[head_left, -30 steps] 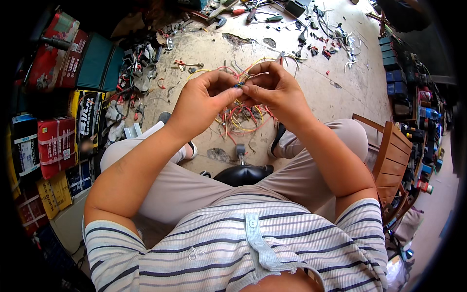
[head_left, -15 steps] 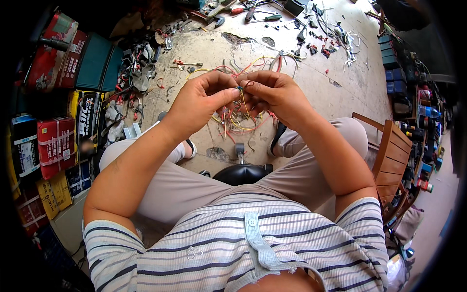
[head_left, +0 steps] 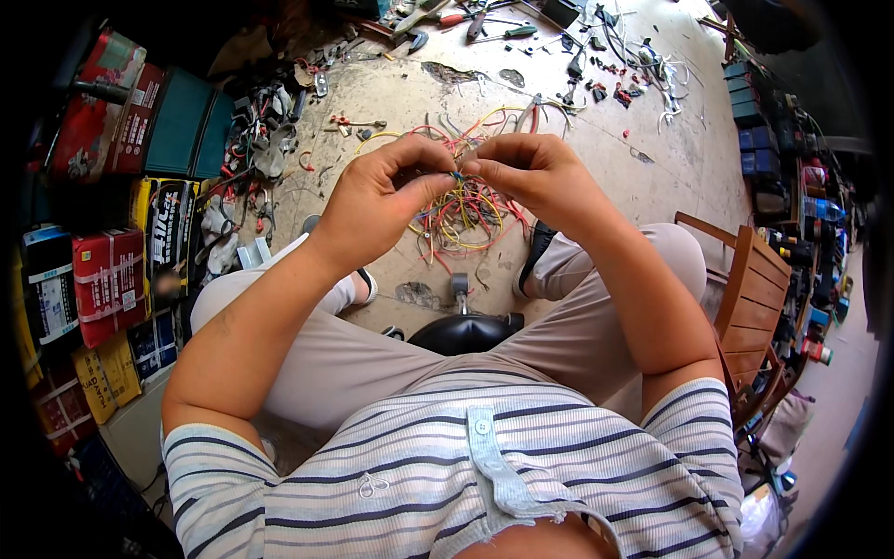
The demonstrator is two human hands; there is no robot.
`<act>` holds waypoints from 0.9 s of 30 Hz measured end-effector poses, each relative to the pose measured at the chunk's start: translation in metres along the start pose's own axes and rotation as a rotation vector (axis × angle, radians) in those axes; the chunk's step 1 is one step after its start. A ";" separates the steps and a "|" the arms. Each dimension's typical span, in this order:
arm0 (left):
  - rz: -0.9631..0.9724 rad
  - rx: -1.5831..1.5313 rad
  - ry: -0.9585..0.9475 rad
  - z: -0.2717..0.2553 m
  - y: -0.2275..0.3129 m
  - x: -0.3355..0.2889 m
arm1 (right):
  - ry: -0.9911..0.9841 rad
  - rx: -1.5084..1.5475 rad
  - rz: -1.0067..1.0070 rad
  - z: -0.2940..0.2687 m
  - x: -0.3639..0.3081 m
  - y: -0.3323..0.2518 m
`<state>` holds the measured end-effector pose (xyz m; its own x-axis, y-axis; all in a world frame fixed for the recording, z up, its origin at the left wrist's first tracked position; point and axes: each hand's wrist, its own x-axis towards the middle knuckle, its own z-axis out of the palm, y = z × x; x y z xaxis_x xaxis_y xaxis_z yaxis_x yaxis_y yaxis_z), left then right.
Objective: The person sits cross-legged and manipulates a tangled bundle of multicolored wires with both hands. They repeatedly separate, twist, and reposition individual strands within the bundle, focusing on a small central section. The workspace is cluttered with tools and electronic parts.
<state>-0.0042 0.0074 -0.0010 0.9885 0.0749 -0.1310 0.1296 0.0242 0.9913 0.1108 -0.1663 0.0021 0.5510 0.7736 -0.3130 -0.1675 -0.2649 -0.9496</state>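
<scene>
My left hand [head_left: 386,191] is closed in a pinch on a thin wire [head_left: 456,175], with a blue bit showing at the fingertips. Touching or nearly touching it, my right hand [head_left: 531,172] pinches at the same spot; its fingertips partly cover what they grip. Beneath both hands, a loose tangle of red, yellow and other coloured wires [head_left: 466,222] spreads over the floor. Just beyond the right hand lie pliers with red handles [head_left: 535,114].
Screwdrivers [head_left: 517,33] and other tools lie at the far side, with black scraps [head_left: 622,95] to their right. Stacked boxes [head_left: 110,279] line the left. A wooden chair [head_left: 750,298] and crowded shelves stand right. A black round seat [head_left: 461,334] sits between my legs.
My right hand's lower fingers have curled in, and its thumb and fingertips have shifted slightly. The dark red wire end by its thumb no longer shows, and more of the tangle is visible below.
</scene>
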 end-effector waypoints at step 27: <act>-0.291 -0.205 -0.080 0.002 0.003 -0.006 | 0.068 -0.288 -0.167 0.000 0.012 0.012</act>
<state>-0.0093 0.0052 0.0026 0.9164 -0.0427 -0.3980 0.3965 0.2333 0.8879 0.1150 -0.1602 -0.0131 0.6063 0.7823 -0.1427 0.1620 -0.2972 -0.9410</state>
